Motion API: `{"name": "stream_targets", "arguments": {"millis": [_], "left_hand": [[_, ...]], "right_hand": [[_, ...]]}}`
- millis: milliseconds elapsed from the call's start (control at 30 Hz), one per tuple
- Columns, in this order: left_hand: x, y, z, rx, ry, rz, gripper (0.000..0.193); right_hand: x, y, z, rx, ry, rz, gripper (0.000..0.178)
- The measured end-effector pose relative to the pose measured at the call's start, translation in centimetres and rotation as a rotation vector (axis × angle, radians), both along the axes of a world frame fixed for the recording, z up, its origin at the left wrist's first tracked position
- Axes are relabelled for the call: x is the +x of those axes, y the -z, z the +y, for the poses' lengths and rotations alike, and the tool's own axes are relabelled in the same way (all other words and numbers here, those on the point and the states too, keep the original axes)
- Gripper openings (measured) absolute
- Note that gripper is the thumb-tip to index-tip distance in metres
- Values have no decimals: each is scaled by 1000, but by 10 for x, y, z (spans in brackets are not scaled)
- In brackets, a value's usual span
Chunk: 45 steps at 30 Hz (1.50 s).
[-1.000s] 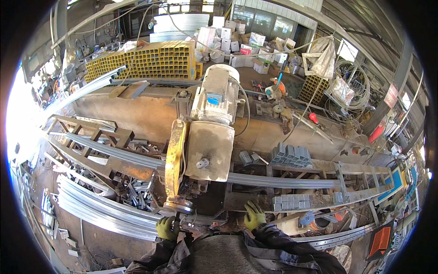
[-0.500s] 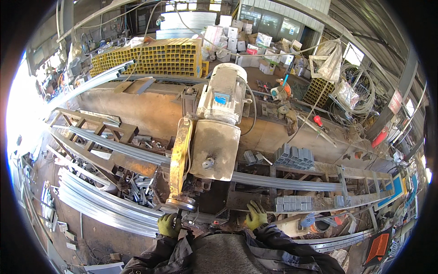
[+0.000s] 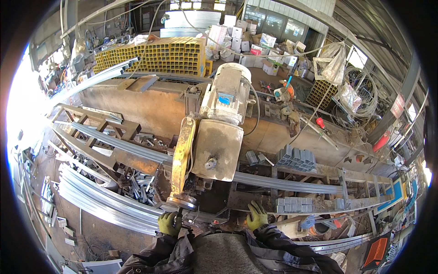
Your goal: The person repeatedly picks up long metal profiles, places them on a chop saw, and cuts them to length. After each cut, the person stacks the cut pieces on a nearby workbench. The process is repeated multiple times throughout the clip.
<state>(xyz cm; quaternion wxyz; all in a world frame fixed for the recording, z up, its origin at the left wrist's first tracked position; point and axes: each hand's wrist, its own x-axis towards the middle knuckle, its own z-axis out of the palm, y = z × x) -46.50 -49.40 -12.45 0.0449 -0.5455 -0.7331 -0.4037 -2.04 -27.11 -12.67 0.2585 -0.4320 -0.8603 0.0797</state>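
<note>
A large cut-off saw fills the middle, with a dusty grey motor (image 3: 228, 89) and a worn yellow blade guard (image 3: 183, 146). My left hand (image 3: 169, 223), in a yellow-green glove, is closed round the dark handle (image 3: 179, 212) at the saw's near end. The same kind of glove covers my right hand (image 3: 257, 216), which rests at the bench's near edge with its fingers stretched out and nothing in them. Long galvanized steel tubes (image 3: 292, 184) run across the bench and pass under the saw. Just right of that hand sits a row of short cut tube pieces (image 3: 294, 204).
More cut pieces (image 3: 296, 157) are stacked behind the tubes. Long shiny profiles (image 3: 100, 198) lie at the lower left beside metal offcuts (image 3: 142, 187). Yellow square tubes (image 3: 155, 57) and white cartons (image 3: 269, 55) stand at the back. A cable (image 3: 257, 114) loops from the motor.
The whole view has shifted slightly. Both hands keep their places, the left on the handle and the right at the bench edge.
</note>
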Motion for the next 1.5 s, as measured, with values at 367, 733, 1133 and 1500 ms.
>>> {"name": "stream_targets", "arguments": {"millis": [367, 733, 1133, 1500], "left_hand": [[-3, 10, -4, -42, -26, -33, 32], [-1, -6, -4, -32, -16, -8, 28], [-1, -4, -3, 18, -14, -10, 29], [-2, 6, 2, 19, 27, 18, 27]], "right_hand": [[-2, -3, -1, -55, 5, 1, 62], [-4, -6, -1, -7, -20, 6, 60], [-3, -2, 0, 18, -9, -4, 59], [0, -2, 1, -59, 16, -30, 60]]}}
